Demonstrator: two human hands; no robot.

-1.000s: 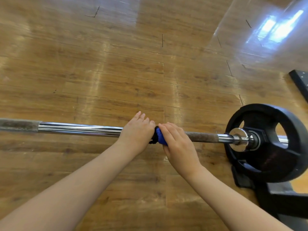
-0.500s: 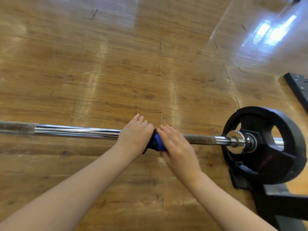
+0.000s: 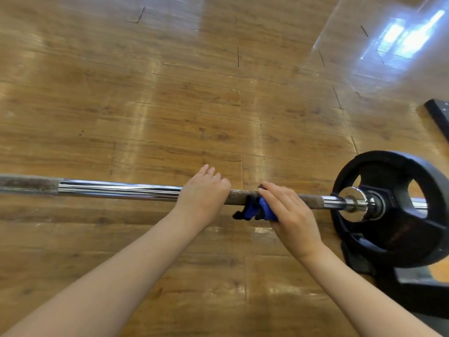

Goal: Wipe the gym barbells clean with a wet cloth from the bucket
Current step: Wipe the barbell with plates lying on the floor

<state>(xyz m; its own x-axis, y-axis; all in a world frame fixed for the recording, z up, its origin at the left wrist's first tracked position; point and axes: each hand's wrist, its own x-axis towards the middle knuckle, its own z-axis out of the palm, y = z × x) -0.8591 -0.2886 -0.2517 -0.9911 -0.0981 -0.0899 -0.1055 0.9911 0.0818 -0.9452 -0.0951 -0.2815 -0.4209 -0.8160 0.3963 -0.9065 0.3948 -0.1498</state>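
A chrome barbell bar [image 3: 116, 189] runs left to right across the view, with a rusty knurled stretch [image 3: 239, 196] between my hands. My left hand [image 3: 202, 193] is curled over the bar just left of that stretch. My right hand [image 3: 289, 210] wraps a blue and black cloth [image 3: 255, 209] around the bar to the right. A black weight plate [image 3: 401, 210] sits on the bar's right end. No bucket is in view.
Glossy wooden floor [image 3: 194, 105] spreads beneath and beyond the bar. A black stand base [image 3: 413, 295] sits under the plate at the lower right. Another black piece [image 3: 438, 115] pokes in at the right edge.
My right hand has slid the cloth rightward along the bar, away from my left hand, and a rusty knurled stretch now shows between them. My left hand has stayed in place.
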